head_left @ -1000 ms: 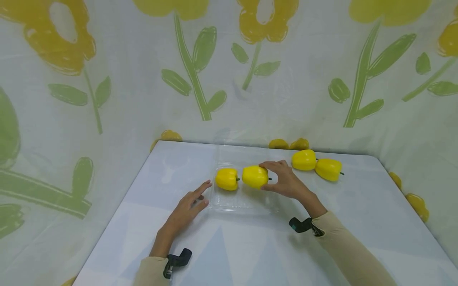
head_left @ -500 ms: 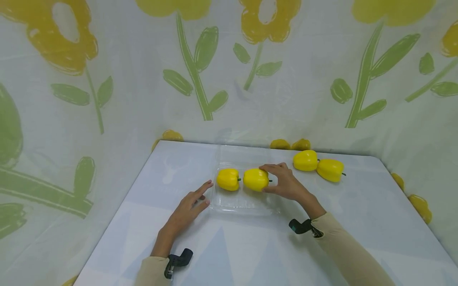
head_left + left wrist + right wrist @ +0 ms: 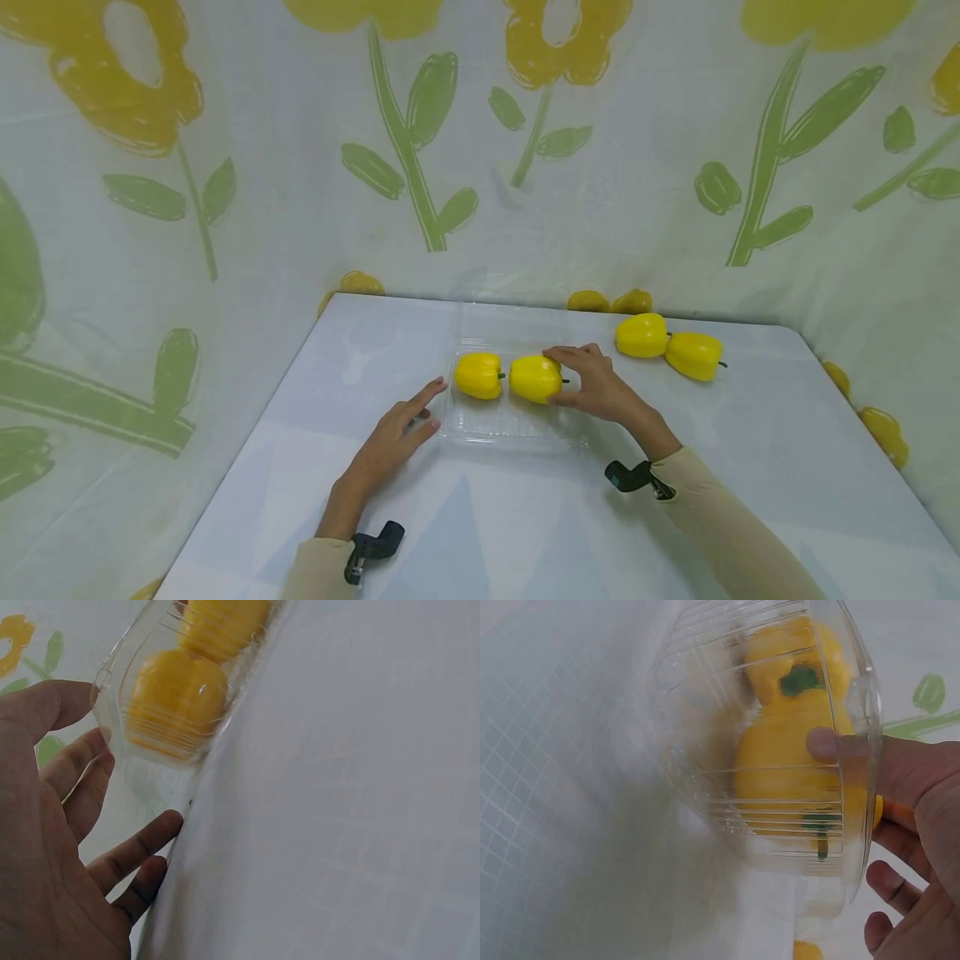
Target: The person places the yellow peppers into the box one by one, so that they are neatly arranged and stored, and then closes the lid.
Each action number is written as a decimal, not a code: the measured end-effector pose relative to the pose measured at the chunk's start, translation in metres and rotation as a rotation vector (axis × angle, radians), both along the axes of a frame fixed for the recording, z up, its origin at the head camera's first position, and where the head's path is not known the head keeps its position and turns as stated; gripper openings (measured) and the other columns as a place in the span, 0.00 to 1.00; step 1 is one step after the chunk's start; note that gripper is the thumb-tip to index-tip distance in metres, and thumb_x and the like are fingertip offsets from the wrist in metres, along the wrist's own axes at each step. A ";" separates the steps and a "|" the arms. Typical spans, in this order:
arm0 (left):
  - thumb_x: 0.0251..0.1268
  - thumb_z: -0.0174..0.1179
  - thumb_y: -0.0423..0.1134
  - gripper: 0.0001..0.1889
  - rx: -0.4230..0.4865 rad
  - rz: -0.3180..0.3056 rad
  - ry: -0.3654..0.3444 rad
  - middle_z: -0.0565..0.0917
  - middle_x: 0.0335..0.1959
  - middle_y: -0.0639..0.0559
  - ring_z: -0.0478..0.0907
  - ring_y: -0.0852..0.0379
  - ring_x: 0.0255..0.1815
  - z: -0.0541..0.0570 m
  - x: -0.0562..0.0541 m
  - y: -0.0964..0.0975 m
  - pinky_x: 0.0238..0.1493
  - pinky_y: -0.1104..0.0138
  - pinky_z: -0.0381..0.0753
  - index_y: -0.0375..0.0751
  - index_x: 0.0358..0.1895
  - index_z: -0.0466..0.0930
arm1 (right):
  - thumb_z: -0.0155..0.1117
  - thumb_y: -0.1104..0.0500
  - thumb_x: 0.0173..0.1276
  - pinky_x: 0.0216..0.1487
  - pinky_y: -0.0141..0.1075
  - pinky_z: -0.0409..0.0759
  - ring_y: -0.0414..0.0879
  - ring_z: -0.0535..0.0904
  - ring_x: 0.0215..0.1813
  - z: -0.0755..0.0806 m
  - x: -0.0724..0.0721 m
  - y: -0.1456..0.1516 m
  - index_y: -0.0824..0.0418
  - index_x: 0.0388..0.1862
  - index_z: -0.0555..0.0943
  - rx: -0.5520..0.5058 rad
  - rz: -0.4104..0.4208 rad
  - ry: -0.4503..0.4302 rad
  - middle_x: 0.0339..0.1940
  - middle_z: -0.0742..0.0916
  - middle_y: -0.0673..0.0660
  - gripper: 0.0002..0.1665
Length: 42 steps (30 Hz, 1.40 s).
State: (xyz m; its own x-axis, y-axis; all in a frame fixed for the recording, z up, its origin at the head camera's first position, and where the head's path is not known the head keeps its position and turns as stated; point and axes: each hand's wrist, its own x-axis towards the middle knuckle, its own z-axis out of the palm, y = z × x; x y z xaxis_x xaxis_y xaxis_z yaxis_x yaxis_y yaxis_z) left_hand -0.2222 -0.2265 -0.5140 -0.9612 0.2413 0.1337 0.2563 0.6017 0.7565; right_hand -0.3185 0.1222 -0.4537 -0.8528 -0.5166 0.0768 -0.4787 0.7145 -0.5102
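In the head view a clear plastic clamshell container (image 3: 487, 429) lies with its lid raised at the back. A yellow bell pepper (image 3: 477, 376) sits in its left part, stem to the right. My right hand (image 3: 603, 387) pinches a second yellow bell pepper (image 3: 535, 379) between thumb and fingers, to the right of the first. In the right wrist view my thumb (image 3: 823, 744) shows through the clear wall against this pepper. My left hand (image 3: 393, 433) has its fingers loosely spread, fingertips right at the container's left rim (image 3: 105, 682).
Two more yellow bell peppers, one (image 3: 641, 336) behind the other (image 3: 694, 356), lie at the back right of the pale table (image 3: 750, 467). A flower-printed cloth (image 3: 637, 208) hangs behind the table and at its sides.
My right hand has lowered its pepper slightly in the container, toward the near side. My left hand has stayed at the left rim.
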 end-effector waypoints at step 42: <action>0.77 0.54 0.49 0.31 0.029 -0.008 0.004 0.63 0.76 0.66 0.72 0.52 0.60 -0.002 0.001 0.002 0.60 0.44 0.68 0.68 0.79 0.56 | 0.74 0.49 0.64 0.66 0.59 0.62 0.59 0.62 0.67 0.015 0.002 0.087 0.59 0.72 0.72 -0.030 -0.204 0.082 0.71 0.75 0.59 0.40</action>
State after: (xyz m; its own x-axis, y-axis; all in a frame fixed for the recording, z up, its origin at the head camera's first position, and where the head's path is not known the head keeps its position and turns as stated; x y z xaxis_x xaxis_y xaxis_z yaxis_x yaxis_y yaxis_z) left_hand -0.2210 -0.2250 -0.5156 -0.9586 0.2451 0.1446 0.2642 0.5773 0.7726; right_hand -0.3163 0.2096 -0.4386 -0.9297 -0.3303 0.1631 -0.3666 0.7857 -0.4982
